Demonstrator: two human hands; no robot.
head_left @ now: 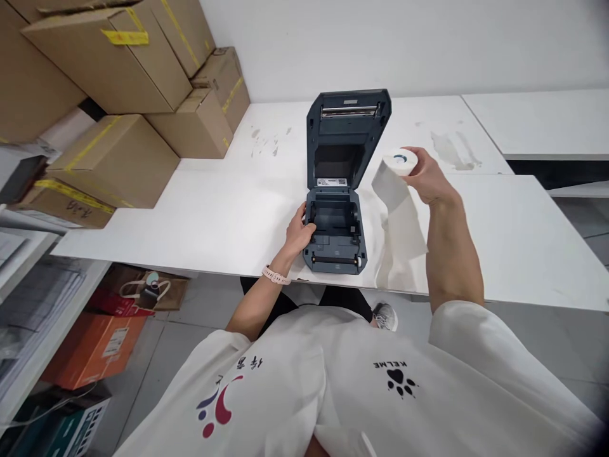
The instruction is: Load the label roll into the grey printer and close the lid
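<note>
In the head view, the right hand (429,176) has its grip around the paper roll (398,164) above the desk (223,219), right of the open printer (333,242), whose left rim the left hand (299,235) clasps; the roll is probably light, its tail easily creased, best held by the ends.

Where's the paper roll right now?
Head view, right of centre: the paper roll is in the right hand, just right of the open printer, its loose strip trailing toward the table's front edge.

Prob. office stockrm, cardbd boxes (102,66), wht desk (228,209) w/ printer (335,197), shelf (71,315) w/ papers (40,298)
</note>
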